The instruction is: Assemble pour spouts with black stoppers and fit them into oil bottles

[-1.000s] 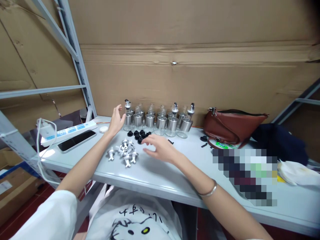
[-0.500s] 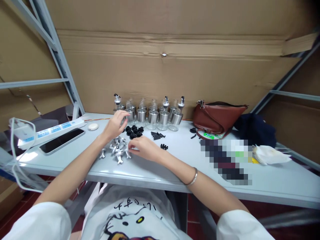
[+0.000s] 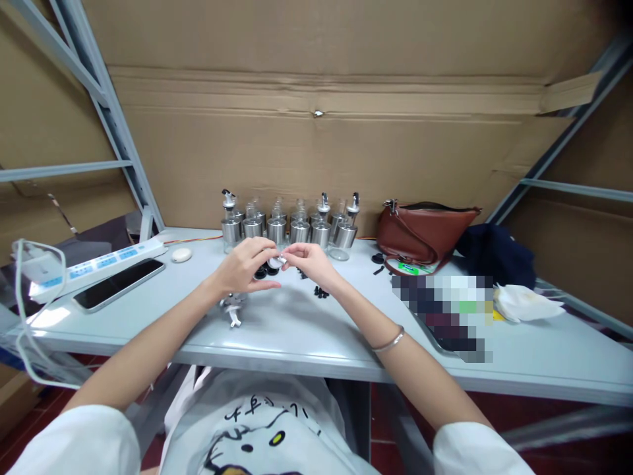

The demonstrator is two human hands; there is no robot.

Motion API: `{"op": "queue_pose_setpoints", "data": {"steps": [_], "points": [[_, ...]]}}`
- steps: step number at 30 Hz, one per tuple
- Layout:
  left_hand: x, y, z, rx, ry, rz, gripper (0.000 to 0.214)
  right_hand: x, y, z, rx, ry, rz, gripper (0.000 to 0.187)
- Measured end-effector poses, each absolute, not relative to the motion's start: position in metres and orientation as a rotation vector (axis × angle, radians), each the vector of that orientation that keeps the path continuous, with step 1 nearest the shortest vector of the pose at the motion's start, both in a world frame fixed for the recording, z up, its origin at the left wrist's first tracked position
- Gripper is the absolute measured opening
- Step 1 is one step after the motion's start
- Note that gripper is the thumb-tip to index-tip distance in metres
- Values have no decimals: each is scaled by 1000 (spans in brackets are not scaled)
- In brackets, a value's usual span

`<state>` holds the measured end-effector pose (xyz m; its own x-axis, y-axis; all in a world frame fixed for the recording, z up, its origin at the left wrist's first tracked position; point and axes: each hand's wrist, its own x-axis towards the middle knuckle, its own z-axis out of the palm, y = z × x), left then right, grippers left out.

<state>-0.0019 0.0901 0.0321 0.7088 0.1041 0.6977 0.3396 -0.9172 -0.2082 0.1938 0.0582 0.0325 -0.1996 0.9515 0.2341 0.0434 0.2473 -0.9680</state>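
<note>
Both hands meet above the grey table. My left hand is closed in a pinch on a small black round cap. My right hand is closed too, its fingertips holding a small silver spout piece against that cap. Under my left hand lies a pile of silver spouts. More black caps sit just behind it, and small black plugs lie to the right. A row of glass-and-steel dispenser bottles stands at the back.
A phone and a white power strip lie at the left, with a cable hanging off the edge. A brown leather bag, dark cloth and white paper are at the right. Cardboard walls the back.
My left hand came back from the bottles with a black cap. My right hand picked a silver spout from the pile, and both hands rose and met above the table.
</note>
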Motion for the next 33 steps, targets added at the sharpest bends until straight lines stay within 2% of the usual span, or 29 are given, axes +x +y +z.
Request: {"op": "queue_pose_setpoints", "data": {"steps": [6,10,14,18,24,29,33], "points": [[4,87,32,-2462,-365,-934,39,194,54,37,-910,-1343,1419,12],[3,90,32,-2458,-435,-883,32,193,56,34,-905,-1418,1384,13],[3,92,30,-2445,-452,-858,37,192,57,31,-964,-1538,1123,17],[5,90,28,-2473,-450,-805,45,193,54,32,-987,-1721,669,14],[8,84,29,-2537,-434,-750,51,197,54,27,-981,-2098,29,28],[8,83,27,-2544,-378,-797,57,199,57,25,-954,-2121,-145,29],[10,83,25,-2520,-431,-791,49,200,57,25,-954,-2134,-147,30]]}}
